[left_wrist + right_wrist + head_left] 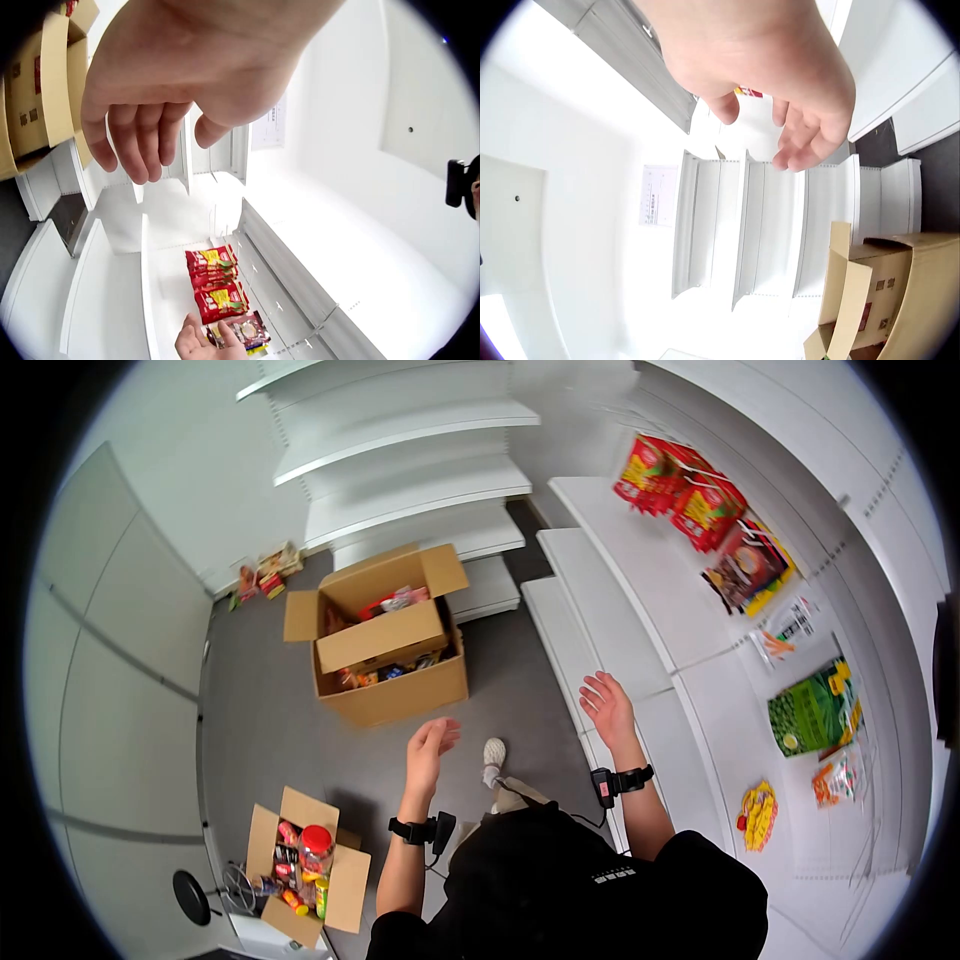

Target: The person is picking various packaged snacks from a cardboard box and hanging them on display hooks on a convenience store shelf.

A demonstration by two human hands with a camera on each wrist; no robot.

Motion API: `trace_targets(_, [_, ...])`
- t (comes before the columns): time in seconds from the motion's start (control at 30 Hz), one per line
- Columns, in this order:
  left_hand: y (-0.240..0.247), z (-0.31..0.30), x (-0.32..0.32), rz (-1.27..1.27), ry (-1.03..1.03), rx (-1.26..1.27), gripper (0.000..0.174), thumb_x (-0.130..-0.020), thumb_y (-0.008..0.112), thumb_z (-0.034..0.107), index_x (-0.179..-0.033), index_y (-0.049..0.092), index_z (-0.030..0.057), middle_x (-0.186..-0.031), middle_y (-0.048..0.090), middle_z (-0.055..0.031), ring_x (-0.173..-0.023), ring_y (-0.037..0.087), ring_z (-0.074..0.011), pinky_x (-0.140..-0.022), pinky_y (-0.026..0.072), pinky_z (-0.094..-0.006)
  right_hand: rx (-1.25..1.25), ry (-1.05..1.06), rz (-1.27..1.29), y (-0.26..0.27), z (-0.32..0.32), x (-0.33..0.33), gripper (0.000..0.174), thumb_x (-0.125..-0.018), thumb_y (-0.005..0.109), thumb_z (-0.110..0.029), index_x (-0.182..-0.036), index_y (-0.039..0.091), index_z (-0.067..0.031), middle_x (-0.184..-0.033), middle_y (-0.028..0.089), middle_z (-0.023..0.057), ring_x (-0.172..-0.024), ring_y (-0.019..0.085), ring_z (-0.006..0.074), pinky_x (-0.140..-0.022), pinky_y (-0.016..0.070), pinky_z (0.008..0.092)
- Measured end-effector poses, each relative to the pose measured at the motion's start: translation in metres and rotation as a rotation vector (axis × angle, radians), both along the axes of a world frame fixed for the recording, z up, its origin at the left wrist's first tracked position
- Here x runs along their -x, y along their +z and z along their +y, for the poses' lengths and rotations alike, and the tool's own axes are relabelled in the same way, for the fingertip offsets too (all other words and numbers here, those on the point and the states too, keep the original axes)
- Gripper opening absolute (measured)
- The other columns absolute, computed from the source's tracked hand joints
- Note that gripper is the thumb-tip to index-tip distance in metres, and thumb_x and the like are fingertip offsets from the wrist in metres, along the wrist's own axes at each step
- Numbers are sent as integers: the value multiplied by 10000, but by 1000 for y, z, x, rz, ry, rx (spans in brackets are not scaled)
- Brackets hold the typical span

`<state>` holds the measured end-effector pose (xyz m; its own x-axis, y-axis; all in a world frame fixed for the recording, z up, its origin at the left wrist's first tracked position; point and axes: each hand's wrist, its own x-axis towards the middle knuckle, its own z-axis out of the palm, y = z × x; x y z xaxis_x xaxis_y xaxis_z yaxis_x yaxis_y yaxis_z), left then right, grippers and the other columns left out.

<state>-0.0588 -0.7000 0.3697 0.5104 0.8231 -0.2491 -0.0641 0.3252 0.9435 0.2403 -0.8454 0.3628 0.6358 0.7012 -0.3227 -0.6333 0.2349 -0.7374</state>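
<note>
My left hand (427,752) hangs over the floor with nothing in it, its fingers loosely bent, in front of the stacked cardboard boxes (400,705). Beside the right-hand shelves, my right hand (612,712) is raised with relaxed fingers and an empty palm. The left wrist view shows red snack bags (221,300) and a brown packet (251,328) on a shelf beyond the hands. Nearest the right hand is the white shelf edge (655,630). Further along that shelf stand a green bag (818,710) and a yellow-and-red packet (758,815).
An opened box (348,890) at lower left holds a red-lidded jar (316,842) and several packages. Tiered white shelving (420,480) stands at the back. Small packets (270,582) lie by the left wall. A round black stool seat (191,897) is near the lower-left box.
</note>
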Motion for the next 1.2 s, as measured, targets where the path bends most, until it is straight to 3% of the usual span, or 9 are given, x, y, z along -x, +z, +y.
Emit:
trace_targets(0.23, [-10, 45, 48, 47, 164, 25, 323, -947, 484, 300, -1065, 614, 29, -1044, 650, -83, -931, 611, -165, -830, 448, -287, -17, 166, 41, -9, 91, 27, 349, -894, 562, -287, -1128, 491, -37, -1099, 564, 127, -967, 558, 221, -816, 471, 345])
trace_targets(0.67, [-2, 180, 89, 106, 258, 50, 345, -948, 478, 319, -1072, 607, 24, -1048, 652, -93, -930, 615, -158, -832, 446, -285, 14, 264, 175, -34, 261, 60, 320, -897, 565, -280, -1114, 514, -51, -1094, 579, 110, -965, 570, 215, -835, 474, 347])
trace_targets(1.2, [-3, 270, 120, 174, 324, 65, 394, -950, 460, 325, -1133, 573, -5, -1080, 639, -109, -946, 610, -171, -844, 463, -295, 74, 354, 318, -42, 376, 74, 307, -876, 584, -282, -1060, 533, -42, -1061, 597, 112, -971, 577, 228, -859, 473, 360])
